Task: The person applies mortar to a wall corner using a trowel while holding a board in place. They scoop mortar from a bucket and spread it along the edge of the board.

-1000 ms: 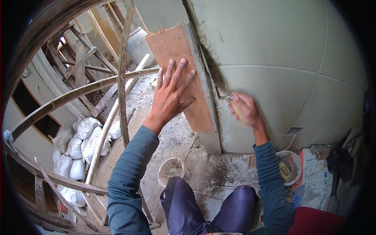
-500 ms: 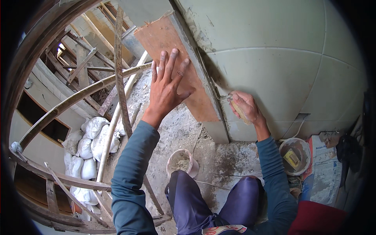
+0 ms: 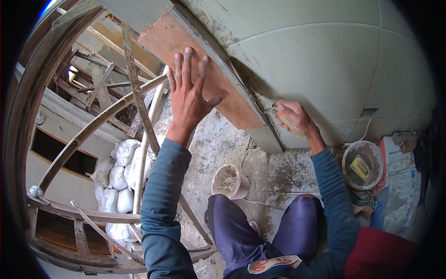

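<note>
Spread flat, my left hand [image 3: 189, 104] presses on a reddish-brown wooden board [image 3: 234, 104], fingers apart. The board lies against the face of a narrow wall end, slanting across the upper middle. Grey mortar lines the edge [image 3: 216, 49] between the board and the pale green tiled wall [image 3: 320, 60]. On that side, my right hand [image 3: 297, 117] is closed round the light-coloured handle of a small trowel [image 3: 291, 128]. Its metal end reaches the mortared edge beside the tiles; most of the blade is hidden.
By my knees stands a pinkish bucket [image 3: 239, 186] of grey mortar. Another bucket [image 3: 344, 167], holding a yellow object, is at the right beside a printed paper sack [image 3: 399, 186]. Bamboo and timber poles [image 3: 100, 118] stand at left, near stacked white sacks [image 3: 124, 176].
The view has shifted, so the board and wall appear higher and the buckets further right. My left hand stays flat on the board; my right still grips the trowel at the edge.
</note>
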{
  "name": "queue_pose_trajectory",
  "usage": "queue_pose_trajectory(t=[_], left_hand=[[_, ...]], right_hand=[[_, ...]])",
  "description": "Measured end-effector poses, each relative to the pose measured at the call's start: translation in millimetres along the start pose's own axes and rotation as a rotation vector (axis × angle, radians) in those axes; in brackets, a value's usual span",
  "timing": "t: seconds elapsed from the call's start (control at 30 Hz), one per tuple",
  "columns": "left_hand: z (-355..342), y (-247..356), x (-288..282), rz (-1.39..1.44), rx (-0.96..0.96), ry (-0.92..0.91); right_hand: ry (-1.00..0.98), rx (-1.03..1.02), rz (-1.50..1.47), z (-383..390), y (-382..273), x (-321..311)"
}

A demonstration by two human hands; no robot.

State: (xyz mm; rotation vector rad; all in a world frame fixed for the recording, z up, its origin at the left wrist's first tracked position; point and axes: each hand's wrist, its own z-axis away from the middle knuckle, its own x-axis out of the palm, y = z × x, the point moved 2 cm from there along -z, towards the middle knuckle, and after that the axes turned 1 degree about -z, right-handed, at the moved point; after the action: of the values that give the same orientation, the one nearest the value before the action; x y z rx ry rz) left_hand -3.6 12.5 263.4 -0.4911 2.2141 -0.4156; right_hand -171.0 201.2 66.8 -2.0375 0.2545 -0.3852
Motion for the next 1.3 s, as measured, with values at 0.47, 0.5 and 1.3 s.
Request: queue_pose_trajectory(t=[0.47, 0.5, 1.3], left_hand=[[-1, 16, 5, -0.074, 0.028, 0.016], [0, 16, 5, -0.086, 0.013, 0.015], [0, 22, 26, -0.208, 0.093, 0.090]], right_hand=[[0.024, -0.005, -0.014, 37, 63, -8], [-0.008, 0.020, -0.066, 43, 66, -6], [0.106, 0.138, -0.237, 110, 144, -29]])
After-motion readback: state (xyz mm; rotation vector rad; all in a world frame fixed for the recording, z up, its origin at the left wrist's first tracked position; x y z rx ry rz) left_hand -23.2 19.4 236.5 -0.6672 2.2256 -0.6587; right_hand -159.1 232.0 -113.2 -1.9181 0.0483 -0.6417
